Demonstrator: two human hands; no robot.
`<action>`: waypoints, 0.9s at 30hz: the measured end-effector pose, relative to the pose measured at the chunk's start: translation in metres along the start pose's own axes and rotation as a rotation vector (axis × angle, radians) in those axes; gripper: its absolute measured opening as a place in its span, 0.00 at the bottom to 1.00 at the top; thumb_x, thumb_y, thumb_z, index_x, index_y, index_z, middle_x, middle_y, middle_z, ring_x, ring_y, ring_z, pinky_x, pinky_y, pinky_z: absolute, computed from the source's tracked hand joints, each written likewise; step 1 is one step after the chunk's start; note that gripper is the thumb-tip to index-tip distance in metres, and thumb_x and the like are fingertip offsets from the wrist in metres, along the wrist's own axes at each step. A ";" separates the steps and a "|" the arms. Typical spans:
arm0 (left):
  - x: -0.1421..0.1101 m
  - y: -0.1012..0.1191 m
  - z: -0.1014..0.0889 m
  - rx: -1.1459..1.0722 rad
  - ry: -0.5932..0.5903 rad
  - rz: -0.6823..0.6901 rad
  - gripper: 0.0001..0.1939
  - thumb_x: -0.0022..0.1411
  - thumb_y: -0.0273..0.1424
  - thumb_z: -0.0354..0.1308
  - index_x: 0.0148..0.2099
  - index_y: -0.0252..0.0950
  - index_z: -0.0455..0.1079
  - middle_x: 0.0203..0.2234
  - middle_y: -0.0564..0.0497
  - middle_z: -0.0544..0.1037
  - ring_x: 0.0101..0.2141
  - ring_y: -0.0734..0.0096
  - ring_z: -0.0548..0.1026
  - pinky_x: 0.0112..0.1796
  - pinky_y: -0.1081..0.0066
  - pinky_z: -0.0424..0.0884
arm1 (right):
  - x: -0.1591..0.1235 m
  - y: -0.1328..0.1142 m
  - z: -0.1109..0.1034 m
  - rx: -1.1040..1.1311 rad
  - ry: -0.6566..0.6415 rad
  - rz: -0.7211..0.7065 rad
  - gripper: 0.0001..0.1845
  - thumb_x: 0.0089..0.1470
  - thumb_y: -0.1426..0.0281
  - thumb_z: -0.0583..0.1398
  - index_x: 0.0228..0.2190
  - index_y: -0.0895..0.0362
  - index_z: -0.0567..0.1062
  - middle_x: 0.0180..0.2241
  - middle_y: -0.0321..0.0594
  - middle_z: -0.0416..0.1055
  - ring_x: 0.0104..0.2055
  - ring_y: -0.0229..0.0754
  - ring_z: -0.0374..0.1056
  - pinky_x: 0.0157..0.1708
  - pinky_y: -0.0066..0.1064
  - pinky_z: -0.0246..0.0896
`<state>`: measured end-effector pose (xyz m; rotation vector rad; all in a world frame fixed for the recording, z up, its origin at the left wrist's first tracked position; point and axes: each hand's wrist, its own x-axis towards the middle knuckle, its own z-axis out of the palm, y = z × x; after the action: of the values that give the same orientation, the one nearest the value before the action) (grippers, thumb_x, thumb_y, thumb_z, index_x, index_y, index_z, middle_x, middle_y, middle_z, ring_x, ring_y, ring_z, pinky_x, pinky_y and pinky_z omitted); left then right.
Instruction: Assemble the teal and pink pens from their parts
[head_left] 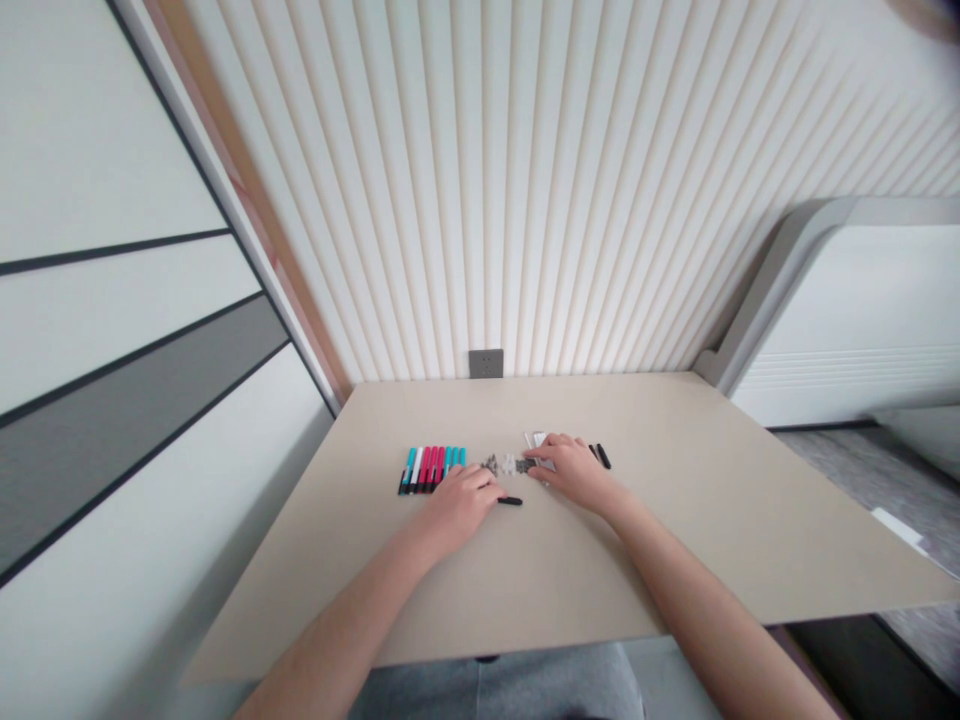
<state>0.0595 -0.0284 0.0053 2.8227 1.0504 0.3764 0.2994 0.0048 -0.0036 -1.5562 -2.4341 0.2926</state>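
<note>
Beige desk (pixel 600 570) under a ribbed wall. Row of teal and pink markers (pixel 431 470) lies at centre; L hand (pixel 457 510) is just right of it, grip half-curled, pinch not clear, near black cap (pixel 510 500). Further right, R hand (pixel 566 472) touches grey bits (pixel 506 464), grip also unclear. Bump from L hand could roll cap, approx, or scatter the bits.

Your teal and red markers (pixel 431 470) are lying side by side, a short black piece (pixel 510 500) lying by your left hand (pixel 457 508).

The beige table (pixel 637 450) is holding, in front of you, a row of teal, red and black markers (pixel 431 470), small grey-and-white pieces (pixel 506 464) and short black pieces (pixel 602 456).
</note>
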 end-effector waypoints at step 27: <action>-0.001 -0.002 0.001 0.005 0.003 0.007 0.10 0.67 0.25 0.52 0.45 0.38 0.73 0.37 0.50 0.75 0.41 0.66 0.71 0.40 0.66 0.64 | -0.002 0.002 -0.002 -0.039 -0.003 0.020 0.13 0.57 0.60 0.60 0.42 0.49 0.78 0.40 0.40 0.73 0.46 0.45 0.65 0.44 0.34 0.50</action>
<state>0.0582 -0.0275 0.0035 2.8324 1.0435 0.3796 0.3027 0.0038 -0.0028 -1.5987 -2.4419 0.2530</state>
